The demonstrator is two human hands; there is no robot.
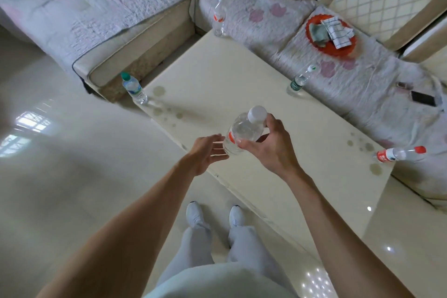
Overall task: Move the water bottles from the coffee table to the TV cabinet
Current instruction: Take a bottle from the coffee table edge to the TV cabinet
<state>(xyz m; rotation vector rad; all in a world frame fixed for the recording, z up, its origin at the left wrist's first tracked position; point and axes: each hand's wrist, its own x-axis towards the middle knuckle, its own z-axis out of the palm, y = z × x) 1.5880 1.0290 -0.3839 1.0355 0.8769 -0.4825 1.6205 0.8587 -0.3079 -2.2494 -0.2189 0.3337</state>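
1. My right hand (271, 145) holds a clear water bottle with a white cap (244, 129). My fingers and thumb are wrapped tight around it, up near the cap.
2. This bottle is tilted and lifted above the near edge of the coffee table (242, 84).
3. My left hand (205, 152) is just beside the bottom of the bottle. Its fingers are spread apart and hold nothing. I cannot tell if they touch the bottle.
4. Four more bottles are on the table, one near each corner.
5. The green-cap bottle (133, 88) stands at the left corner, next to the sofa (135, 38).
6. A clear bottle with a red label (219, 17) stands at the far corner.
7. A bottle with a green label and white cap (301, 78) stands at the table's far side, by the sofa seat.
8. The red-cap bottle (396, 154) is at the right corner.
9. A red plate (314, 38) with cloths on it sits on the sofa seat.
10. A dark phone (424, 98) lies on the sofa too.
11. My white shoes (196, 215) are on the shiny floor (72, 164) below.
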